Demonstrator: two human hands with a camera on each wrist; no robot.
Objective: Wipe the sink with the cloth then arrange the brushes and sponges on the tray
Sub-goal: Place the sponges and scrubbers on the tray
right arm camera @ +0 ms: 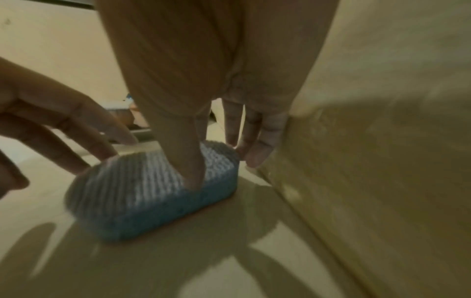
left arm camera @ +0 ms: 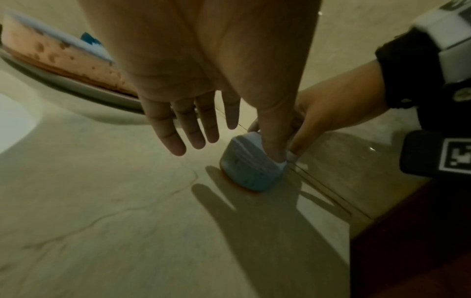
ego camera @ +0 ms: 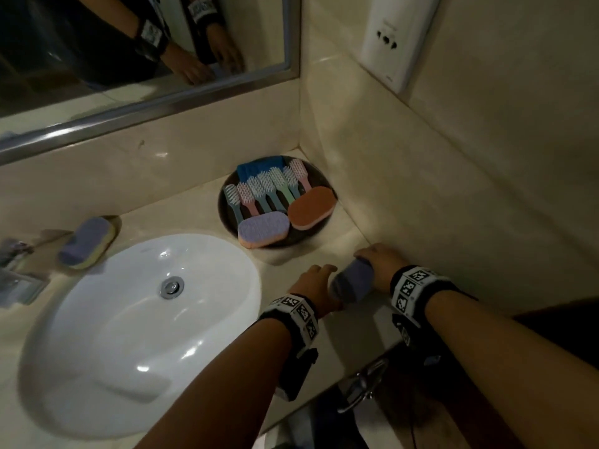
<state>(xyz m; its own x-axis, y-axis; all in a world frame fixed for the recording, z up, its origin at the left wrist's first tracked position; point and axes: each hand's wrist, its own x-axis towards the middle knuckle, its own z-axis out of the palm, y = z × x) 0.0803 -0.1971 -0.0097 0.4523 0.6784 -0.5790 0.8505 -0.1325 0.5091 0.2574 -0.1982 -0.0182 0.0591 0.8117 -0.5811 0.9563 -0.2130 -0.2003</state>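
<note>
A blue sponge with a ridged grey-purple top [ego camera: 353, 283] [left arm camera: 249, 171] [right arm camera: 142, 201] lies on the counter by the right wall. My right hand [ego camera: 376, 257] [right arm camera: 216, 141] pinches it, thumb on the near side and fingers at the far end. My left hand [ego camera: 311, 283] [left arm camera: 193, 121] has straight, spread fingers and touches the sponge's left end. The dark round tray [ego camera: 227, 218] holds several brushes [ego camera: 265, 189], an orange sponge [ego camera: 311, 205], a purple sponge [ego camera: 263, 229] and a folded blue cloth [ego camera: 259, 166]. Another purple-and-yellow sponge [ego camera: 87, 243] lies left of the white sink [ego camera: 146, 319].
The right wall [ego camera: 453, 205] runs close beside my right hand. A faucet [ego camera: 13, 257] stands at the far left. A mirror [ego camera: 129, 59] hangs above the counter, and a white wall box [ego camera: 398, 37] sits high on the right. The counter edge is just below my wrists.
</note>
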